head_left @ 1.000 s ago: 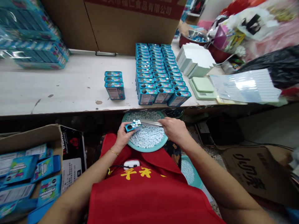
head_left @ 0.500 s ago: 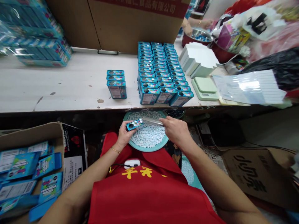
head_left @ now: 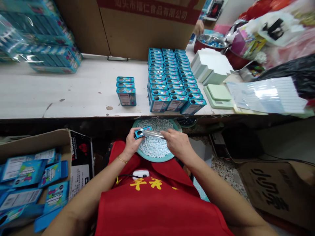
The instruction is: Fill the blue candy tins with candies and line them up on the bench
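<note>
The left hand (head_left: 131,143) has its grip closed around a small blue tin (head_left: 142,132), held over the teal bowl of pale candies (head_left: 155,147) in the lap; the right hand (head_left: 177,143) pinches a clear tube (head_left: 153,134) whose tip meets the tin's round opening; rows of matching tins (head_left: 172,83) stand on the bench (head_left: 73,91) beyond.

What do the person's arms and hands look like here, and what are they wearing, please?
Both arms are bare to above the elbow, with no sleeves or gloves. The left hand has a thin gold bangle at the wrist. The right hand shows no ring, watch or bracelet. A red apron with yellow characters covers the chest.
</note>
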Action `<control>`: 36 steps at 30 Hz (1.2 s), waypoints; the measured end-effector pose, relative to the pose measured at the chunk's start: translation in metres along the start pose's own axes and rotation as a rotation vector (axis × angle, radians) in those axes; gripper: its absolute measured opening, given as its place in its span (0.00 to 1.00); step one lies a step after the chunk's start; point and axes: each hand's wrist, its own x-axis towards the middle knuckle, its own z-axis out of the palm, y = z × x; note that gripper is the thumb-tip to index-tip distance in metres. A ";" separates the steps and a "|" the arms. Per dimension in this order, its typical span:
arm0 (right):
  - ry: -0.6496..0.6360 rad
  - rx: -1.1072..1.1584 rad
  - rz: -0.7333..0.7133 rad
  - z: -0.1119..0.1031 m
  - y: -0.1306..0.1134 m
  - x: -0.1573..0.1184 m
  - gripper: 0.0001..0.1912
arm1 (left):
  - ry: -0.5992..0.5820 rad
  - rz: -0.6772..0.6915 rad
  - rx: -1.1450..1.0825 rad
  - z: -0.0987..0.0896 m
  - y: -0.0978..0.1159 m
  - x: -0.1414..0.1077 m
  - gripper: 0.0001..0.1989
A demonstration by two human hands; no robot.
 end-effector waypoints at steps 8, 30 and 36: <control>0.133 0.104 0.012 0.005 -0.006 0.003 0.21 | -0.038 0.080 0.097 -0.021 0.023 0.011 0.18; 0.380 0.548 -0.023 0.060 0.021 -0.011 0.19 | 0.036 0.223 0.066 -0.077 0.060 0.114 0.23; 0.337 0.579 -0.061 0.066 0.022 -0.010 0.19 | 0.171 0.449 0.694 -0.088 0.080 0.126 0.46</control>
